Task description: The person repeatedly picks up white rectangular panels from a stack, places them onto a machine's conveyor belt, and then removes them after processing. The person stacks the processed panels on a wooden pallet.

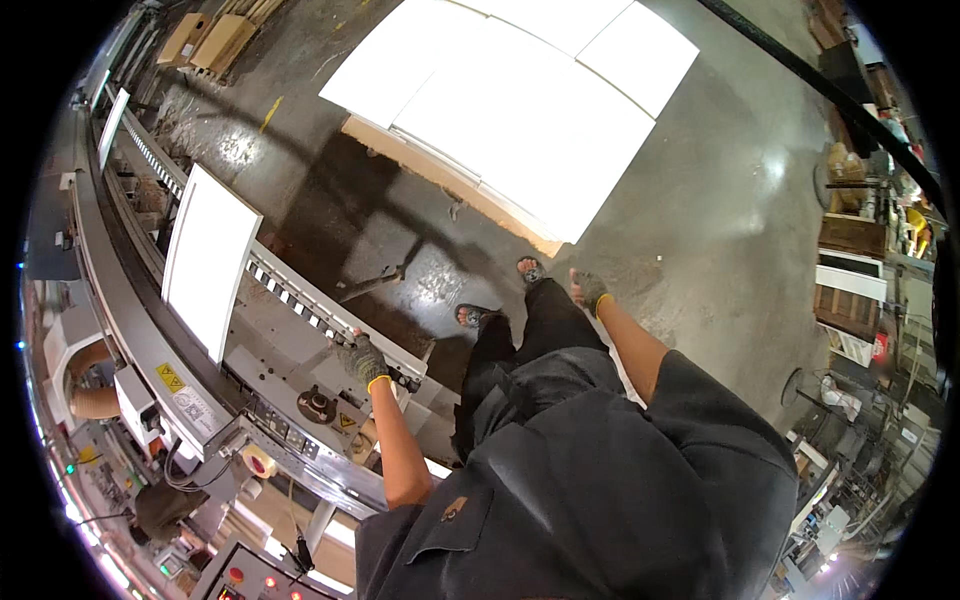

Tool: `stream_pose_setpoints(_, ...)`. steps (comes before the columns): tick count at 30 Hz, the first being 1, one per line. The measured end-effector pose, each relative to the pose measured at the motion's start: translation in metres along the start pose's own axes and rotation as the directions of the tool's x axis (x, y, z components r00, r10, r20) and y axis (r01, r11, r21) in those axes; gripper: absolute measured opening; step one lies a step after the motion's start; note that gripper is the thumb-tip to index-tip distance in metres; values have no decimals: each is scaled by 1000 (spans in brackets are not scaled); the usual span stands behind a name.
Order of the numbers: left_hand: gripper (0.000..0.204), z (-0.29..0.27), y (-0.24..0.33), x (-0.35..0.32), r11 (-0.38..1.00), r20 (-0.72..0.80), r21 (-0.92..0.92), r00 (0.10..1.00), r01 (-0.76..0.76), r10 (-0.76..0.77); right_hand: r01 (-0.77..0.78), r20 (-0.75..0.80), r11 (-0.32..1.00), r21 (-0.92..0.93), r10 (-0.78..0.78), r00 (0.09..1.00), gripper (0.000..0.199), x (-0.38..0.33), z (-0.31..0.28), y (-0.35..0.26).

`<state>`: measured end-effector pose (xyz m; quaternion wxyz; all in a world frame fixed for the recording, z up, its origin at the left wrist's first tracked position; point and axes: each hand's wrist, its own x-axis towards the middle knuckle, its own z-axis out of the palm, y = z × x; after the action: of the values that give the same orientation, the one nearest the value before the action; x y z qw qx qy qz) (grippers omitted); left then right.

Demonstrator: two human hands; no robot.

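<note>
My left hand (366, 363), in a grey fingerless glove with a yellow cuff, rests at the near end of the machine's roller rail (300, 308). Its fingers reach out along the rail, holding nothing that I can see. A white panel (212, 255) stands tilted on the machine beyond that hand, and a narrower white panel (112, 128) stands farther down the line. My right hand (588, 288), gloved alike, hangs beside my leg with its fingers loosely apart and nothing in it. Ahead of my feet lies a broad stack of white panels (510, 100) with brown edges.
The long grey machine (130, 250) curves along my left, with a control panel (250, 575) bearing lit buttons at the lower left. Cardboard boxes (222, 42) sit far left. A dark bar (820, 85) crosses the upper right, and shelving with clutter (850, 240) lines the right side.
</note>
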<state>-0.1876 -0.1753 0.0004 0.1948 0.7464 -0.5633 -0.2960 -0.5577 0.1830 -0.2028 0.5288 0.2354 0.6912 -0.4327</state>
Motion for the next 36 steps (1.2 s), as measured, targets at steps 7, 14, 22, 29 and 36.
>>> stream_pose_setpoints(7,78,7,-56,24,984,-134,176,989,-42,66,0,-275,970,245,70,959,70,122,6,-76)
stream_pose_setpoints(14,73,10,-36,20,987,-112,153,993,51,-33,119,-392,991,60,-86,916,58,180,-3,-102)
stream_pose_setpoints(22,79,52,55,-18,521,-115,817,816,-247,567,177,-312,979,106,-136,940,51,157,-29,-95)
stream_pose_setpoints(29,66,273,50,-100,991,505,-47,859,123,-83,446,-30,864,233,-452,892,33,62,19,-53)
stream_pose_setpoints(36,87,326,88,-152,359,905,-382,423,852,-41,29,206,955,296,-93,974,39,50,52,35)
